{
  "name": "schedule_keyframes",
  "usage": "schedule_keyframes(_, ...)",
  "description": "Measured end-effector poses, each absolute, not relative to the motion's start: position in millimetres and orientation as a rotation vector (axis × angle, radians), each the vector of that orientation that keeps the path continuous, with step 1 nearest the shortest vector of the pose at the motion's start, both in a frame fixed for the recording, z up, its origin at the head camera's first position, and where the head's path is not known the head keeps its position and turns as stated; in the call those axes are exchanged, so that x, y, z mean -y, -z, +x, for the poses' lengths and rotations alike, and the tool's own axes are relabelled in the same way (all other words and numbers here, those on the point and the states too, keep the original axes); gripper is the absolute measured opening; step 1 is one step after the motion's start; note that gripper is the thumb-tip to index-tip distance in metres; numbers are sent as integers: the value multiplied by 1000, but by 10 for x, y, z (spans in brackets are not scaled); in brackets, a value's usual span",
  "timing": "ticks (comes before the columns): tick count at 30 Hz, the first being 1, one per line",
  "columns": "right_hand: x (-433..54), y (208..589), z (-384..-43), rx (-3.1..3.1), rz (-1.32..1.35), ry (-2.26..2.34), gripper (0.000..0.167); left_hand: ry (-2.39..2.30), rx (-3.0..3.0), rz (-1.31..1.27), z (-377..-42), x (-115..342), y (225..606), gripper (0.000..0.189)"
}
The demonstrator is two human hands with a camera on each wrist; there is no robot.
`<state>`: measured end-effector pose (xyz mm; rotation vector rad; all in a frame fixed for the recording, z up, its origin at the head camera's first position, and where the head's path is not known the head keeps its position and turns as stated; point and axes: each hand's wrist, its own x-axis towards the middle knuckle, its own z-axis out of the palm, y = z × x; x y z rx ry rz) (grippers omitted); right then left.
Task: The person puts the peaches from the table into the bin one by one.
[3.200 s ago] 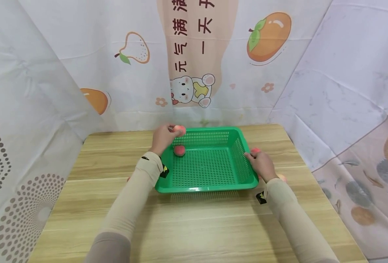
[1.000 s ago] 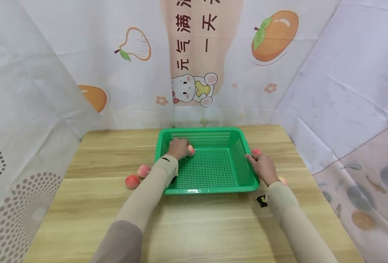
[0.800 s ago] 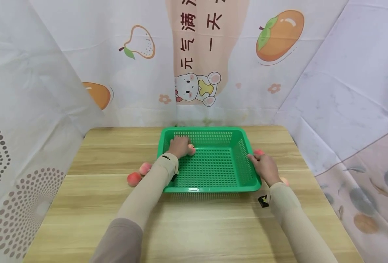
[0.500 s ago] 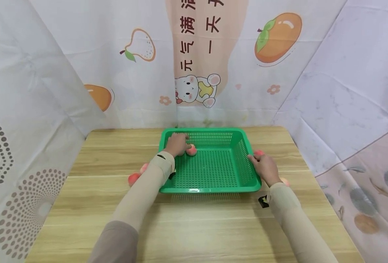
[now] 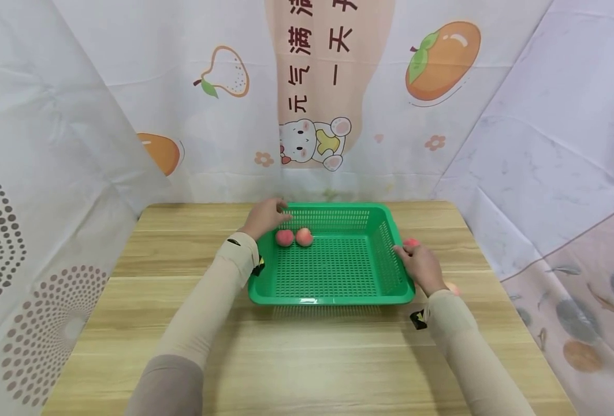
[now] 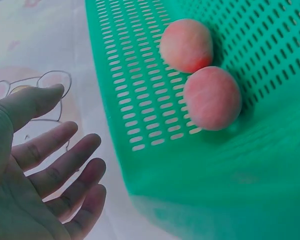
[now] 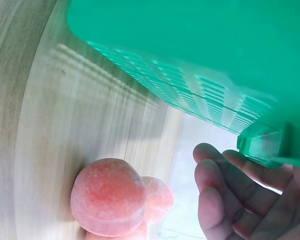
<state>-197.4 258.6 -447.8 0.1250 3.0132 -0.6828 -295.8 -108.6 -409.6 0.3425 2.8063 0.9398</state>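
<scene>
Toward the back-left of the green basket (image 5: 331, 300), two peaches (image 5: 304, 237) are lying inside it, side by side, the left one showing redder, the right one paler. Basket is sitting on the wood-grain table (image 5: 307, 358). Left hand (image 5: 265, 218) is hanging beside the basket's back-left corner, near the fruit; its fingers are spreading apart, loosely bent, thumb standing off from them. Right hand (image 5: 422, 268) is gripping the basket's right rim, thumb lying over the edge, fingers curling below. Outside that wall, loose peaches (image 7: 109, 197) are resting on the table, partly hidden from the head view by the right hand. Both arms are wearing beige sleeves (image 5: 197, 318); black pieces (image 5: 418, 319) marked with yellow are showing at the wrists. Behind the table, a white cloth (image 5: 182, 29) is hanging, bearing printed fruit (image 5: 443, 60) and a cartoon animal (image 5: 314, 143).
</scene>
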Motion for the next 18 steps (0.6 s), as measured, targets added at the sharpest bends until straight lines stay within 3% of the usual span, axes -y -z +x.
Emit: schedule_keyframes(18,-2587,4470,-1948,-3000,147,759,49,-965,-2848,213,-2935,1619,3952,43)
